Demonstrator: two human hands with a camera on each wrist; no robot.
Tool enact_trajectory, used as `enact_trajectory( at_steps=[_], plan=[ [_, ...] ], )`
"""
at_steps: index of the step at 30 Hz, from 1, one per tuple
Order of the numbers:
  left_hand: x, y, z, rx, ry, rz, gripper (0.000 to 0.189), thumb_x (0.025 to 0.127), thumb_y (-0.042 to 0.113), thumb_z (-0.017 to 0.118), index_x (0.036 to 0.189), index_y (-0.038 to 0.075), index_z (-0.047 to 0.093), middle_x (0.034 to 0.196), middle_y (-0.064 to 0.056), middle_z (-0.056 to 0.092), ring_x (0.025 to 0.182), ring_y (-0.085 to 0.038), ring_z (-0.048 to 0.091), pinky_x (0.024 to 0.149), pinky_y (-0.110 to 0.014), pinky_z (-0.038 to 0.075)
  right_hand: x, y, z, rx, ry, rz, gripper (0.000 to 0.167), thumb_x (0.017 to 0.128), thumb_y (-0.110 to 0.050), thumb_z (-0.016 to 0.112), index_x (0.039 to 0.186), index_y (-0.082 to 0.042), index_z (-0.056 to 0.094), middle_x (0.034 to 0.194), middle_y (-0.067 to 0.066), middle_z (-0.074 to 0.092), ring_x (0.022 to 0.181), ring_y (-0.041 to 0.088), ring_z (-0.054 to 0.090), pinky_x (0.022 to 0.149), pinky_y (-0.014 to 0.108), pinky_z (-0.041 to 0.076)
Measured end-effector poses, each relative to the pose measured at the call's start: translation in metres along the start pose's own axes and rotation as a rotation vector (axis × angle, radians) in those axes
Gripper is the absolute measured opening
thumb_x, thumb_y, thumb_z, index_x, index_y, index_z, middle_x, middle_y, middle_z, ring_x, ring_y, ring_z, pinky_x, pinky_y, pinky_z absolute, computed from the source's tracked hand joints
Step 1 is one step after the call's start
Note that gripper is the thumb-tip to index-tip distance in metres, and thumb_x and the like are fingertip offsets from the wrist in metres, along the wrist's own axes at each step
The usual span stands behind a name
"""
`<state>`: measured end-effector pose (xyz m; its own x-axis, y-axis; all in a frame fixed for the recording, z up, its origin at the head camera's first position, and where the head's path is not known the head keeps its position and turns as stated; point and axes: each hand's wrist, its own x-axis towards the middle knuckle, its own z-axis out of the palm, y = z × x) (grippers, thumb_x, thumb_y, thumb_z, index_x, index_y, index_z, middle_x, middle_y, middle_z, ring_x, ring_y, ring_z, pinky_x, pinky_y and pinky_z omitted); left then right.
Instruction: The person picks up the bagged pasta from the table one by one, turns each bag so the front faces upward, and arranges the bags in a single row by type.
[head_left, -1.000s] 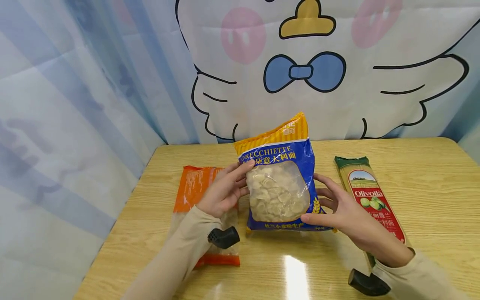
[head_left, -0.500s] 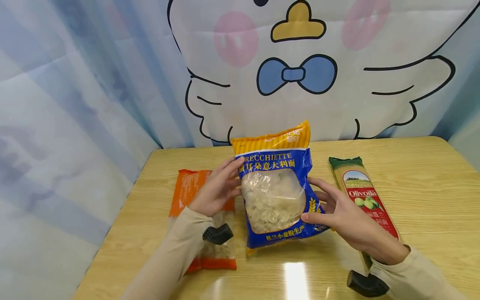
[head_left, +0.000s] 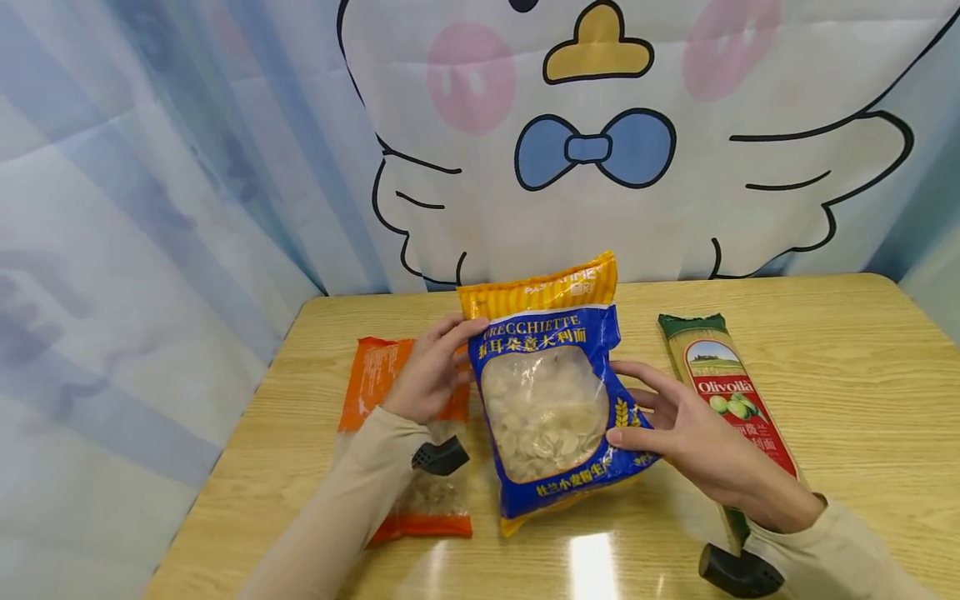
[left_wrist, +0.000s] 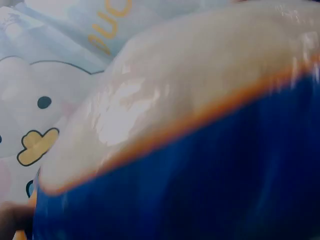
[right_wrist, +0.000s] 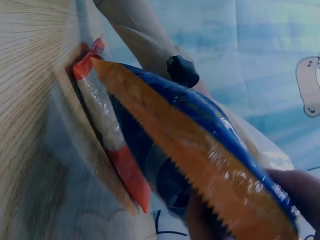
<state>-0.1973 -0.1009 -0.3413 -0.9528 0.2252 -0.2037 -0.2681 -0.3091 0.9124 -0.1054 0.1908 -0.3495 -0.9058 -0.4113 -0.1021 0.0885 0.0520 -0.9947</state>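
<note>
A blue and yellow bag of orecchiette pasta [head_left: 547, 408] is held up above the table, its clear window facing me. My left hand [head_left: 431, 367] grips its upper left edge, thumb on the front and the other fingers partly hidden behind. Lower down, my right hand [head_left: 682, 429] pinches the right edge, with its thumb on the front near the bottom corner. The bag's blue front and window [left_wrist: 190, 130] fill the left wrist view. From the right wrist, its yellow serrated end seam [right_wrist: 185, 150] shows, with fingers on both sides.
On the wooden table [head_left: 847, 375], an orange-and-clear packet [head_left: 382, 375] lies at left, partly under my left arm. A green-topped Olivoilà spaghetti pack [head_left: 731, 392] lies at right, partly behind my right hand. A cartoon-printed curtain [head_left: 600, 225] hangs along the back.
The bag's lower end has swung down towards me and its top has dropped slightly. Pasta inside has shifted downwards. Both hands keep hold of it; the head view has shifted a little.
</note>
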Motion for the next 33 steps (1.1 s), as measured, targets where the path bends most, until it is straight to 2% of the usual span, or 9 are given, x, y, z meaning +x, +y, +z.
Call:
enact_trajectory(
  at_steps=[2, 3, 8, 10, 12, 16, 20, 27, 33],
  plan=[
    [0.001, -0.001, 0.002, -0.001, 0.031, 0.014, 0.018, 0.095, 0.023, 0.068, 0.104, 0.011, 0.058, 0.092, -0.005, 0.065, 0.077, -0.018, 0.066, 0.064, -0.028, 0.055, 0.0, 0.001, 0.0, 0.002, 0.016, 0.005, 0.075, 0.093, -0.009, 0.069, 0.155, -0.012, 0.027, 0.16, 0.019, 0.026, 0.13, 0.011, 0.051, 0.092, 0.033, 0.055],
    [0.001, -0.001, 0.003, -0.002, 0.051, 0.02, 0.018, 0.094, 0.022, 0.069, 0.104, 0.011, 0.059, 0.092, -0.005, 0.066, 0.077, -0.018, 0.066, 0.063, -0.028, 0.054, -0.001, 0.002, -0.001, -0.004, 0.024, 0.003, 0.076, 0.093, -0.009, 0.069, 0.155, -0.011, 0.027, 0.159, 0.021, 0.027, 0.13, 0.012, 0.051, 0.091, 0.033, 0.056],
    [0.002, -0.001, 0.01, 0.009, 0.132, 0.043, 0.027, 0.09, 0.02, 0.074, 0.108, 0.011, 0.056, 0.09, -0.006, 0.068, 0.075, -0.018, 0.067, 0.059, -0.026, 0.053, -0.004, 0.005, -0.003, -0.072, 0.08, 0.022, 0.076, 0.092, -0.014, 0.071, 0.154, -0.008, 0.028, 0.153, 0.024, 0.038, 0.136, 0.037, 0.046, 0.091, 0.034, 0.057],
    [0.002, -0.002, 0.012, 0.017, 0.156, 0.044, 0.031, 0.089, 0.018, 0.075, 0.112, 0.01, 0.056, 0.09, -0.006, 0.069, 0.076, -0.018, 0.068, 0.059, -0.027, 0.053, -0.006, 0.008, -0.004, -0.103, 0.094, 0.037, 0.074, 0.093, -0.016, 0.071, 0.154, -0.007, 0.03, 0.151, 0.026, 0.041, 0.136, 0.043, 0.044, 0.091, 0.033, 0.057],
    [0.003, -0.002, 0.013, 0.028, 0.175, 0.042, 0.035, 0.088, 0.018, 0.076, 0.116, 0.01, 0.057, 0.092, -0.007, 0.069, 0.076, -0.018, 0.069, 0.059, -0.027, 0.054, -0.008, 0.01, -0.006, -0.119, 0.097, 0.054, 0.07, 0.094, -0.017, 0.07, 0.152, -0.006, 0.033, 0.148, 0.026, 0.044, 0.132, 0.041, 0.05, 0.087, 0.035, 0.058],
    [0.004, -0.003, 0.013, 0.034, 0.198, 0.041, 0.04, 0.088, 0.019, 0.077, 0.121, 0.009, 0.058, 0.094, -0.008, 0.069, 0.076, -0.017, 0.069, 0.059, -0.026, 0.054, -0.011, 0.015, -0.008, -0.142, 0.092, 0.076, 0.066, 0.095, -0.018, 0.068, 0.149, -0.001, 0.036, 0.142, 0.026, 0.051, 0.119, 0.024, 0.062, 0.08, 0.034, 0.059],
    [0.006, -0.004, 0.012, 0.042, 0.199, 0.045, 0.039, 0.087, 0.018, 0.077, 0.12, 0.007, 0.059, 0.092, -0.008, 0.069, 0.074, -0.017, 0.069, 0.056, -0.025, 0.053, -0.012, 0.017, -0.008, -0.14, 0.084, 0.072, 0.067, 0.094, -0.017, 0.069, 0.148, 0.004, 0.035, 0.138, 0.025, 0.053, 0.112, 0.013, 0.063, 0.081, 0.032, 0.059],
    [0.014, -0.006, 0.011, 0.092, 0.183, 0.007, 0.04, 0.085, 0.021, 0.079, 0.12, 0.009, 0.064, 0.094, -0.008, 0.073, 0.076, -0.018, 0.072, 0.063, -0.03, 0.06, -0.014, 0.022, -0.011, -0.078, 0.057, 0.099, 0.061, 0.095, -0.015, 0.067, 0.146, 0.001, 0.037, 0.136, 0.022, 0.055, 0.108, 0.009, 0.066, 0.072, 0.042, 0.06],
    [0.019, -0.008, 0.013, 0.108, 0.177, -0.005, 0.035, 0.085, 0.019, 0.079, 0.116, 0.007, 0.065, 0.089, -0.008, 0.073, 0.073, -0.019, 0.073, 0.063, -0.031, 0.061, -0.017, 0.028, -0.017, -0.073, 0.056, 0.155, 0.073, 0.096, -0.017, 0.066, 0.153, 0.0, 0.025, 0.15, 0.029, 0.038, 0.117, 0.014, 0.059, 0.073, 0.038, 0.056]
  ],
)
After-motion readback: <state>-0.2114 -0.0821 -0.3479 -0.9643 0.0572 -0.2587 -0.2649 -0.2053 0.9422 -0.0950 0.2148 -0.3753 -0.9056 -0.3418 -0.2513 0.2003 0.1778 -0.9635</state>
